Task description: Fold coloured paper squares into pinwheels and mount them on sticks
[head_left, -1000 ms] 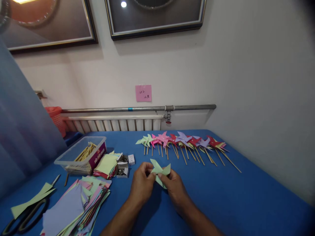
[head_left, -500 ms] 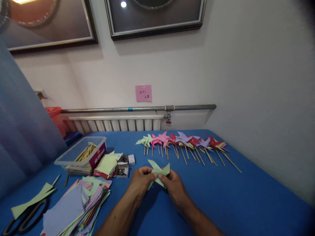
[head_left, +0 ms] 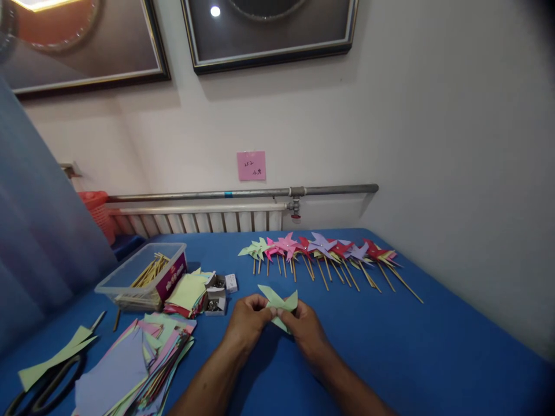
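Observation:
A light green folded paper pinwheel head [head_left: 278, 301] is pinched at its middle between my left hand [head_left: 248, 322] and my right hand [head_left: 302, 327], just above the blue table [head_left: 390, 341]. Its pointed blades stick up and to the sides of my fingers. Beyond my hands a row of several finished paper pinwheels [head_left: 323, 249] on wooden sticks lies across the table, in green, pink, red and purple.
At the left stand a clear plastic box of wooden sticks [head_left: 145, 273], a pile of paper squares [head_left: 189, 292], small boxes of pins [head_left: 215, 293], a loose stack of coloured paper [head_left: 130, 367] and black scissors [head_left: 39, 387]. A radiator [head_left: 199, 218] and pipe run along the wall.
Both hands have stayed together on the green pinwheel head, shifting it slightly and refolding its blades. The view tilted a little; nothing else on the table moved.

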`<state>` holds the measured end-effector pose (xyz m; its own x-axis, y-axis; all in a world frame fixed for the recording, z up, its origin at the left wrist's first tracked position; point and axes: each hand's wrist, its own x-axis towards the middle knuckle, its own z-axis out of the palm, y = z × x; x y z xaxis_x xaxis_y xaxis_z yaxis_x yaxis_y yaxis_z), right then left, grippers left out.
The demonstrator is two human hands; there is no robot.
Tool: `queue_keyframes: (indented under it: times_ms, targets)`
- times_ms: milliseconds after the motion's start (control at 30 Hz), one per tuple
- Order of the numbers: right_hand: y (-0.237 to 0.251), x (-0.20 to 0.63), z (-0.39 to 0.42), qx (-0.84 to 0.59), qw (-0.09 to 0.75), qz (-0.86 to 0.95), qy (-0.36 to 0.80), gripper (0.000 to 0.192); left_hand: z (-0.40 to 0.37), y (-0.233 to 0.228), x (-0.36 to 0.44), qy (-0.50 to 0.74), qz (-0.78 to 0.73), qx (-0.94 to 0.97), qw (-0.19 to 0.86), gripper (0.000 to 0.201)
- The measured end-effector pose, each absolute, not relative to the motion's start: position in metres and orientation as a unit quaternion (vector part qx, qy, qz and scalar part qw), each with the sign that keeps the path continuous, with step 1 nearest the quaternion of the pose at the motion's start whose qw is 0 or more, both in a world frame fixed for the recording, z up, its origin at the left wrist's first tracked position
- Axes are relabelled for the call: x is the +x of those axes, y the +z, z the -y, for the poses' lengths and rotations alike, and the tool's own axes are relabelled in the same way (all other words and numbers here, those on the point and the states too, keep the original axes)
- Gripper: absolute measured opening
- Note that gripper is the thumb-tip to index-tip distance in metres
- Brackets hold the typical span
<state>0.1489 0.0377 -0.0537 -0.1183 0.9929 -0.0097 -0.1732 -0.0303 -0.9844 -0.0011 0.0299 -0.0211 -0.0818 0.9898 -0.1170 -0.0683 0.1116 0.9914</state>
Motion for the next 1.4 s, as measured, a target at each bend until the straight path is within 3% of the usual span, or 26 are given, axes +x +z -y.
queue_keyframes:
  times_ms: [533, 800, 1400]
  targets:
    - [-0.051, 0.148, -0.036, -0.434, 0.511, 0.474, 0.571, 0.033, -0.026, -0.011, 0.0, 0.497, -0.529, 0.44, 0.528, 0.034]
    - [-0.047, 0.149, -0.033, -0.401, 0.509, 0.477, 0.593, 0.04, -0.025, -0.011, 0.001, 0.499, -0.527, 0.447, 0.523, 0.037]
    - [-0.043, 0.15, -0.034, -0.408, 0.493, 0.494, 0.589, 0.038, -0.033, -0.033, 0.001, 0.511, -0.524, 0.398, 0.553, 0.035]
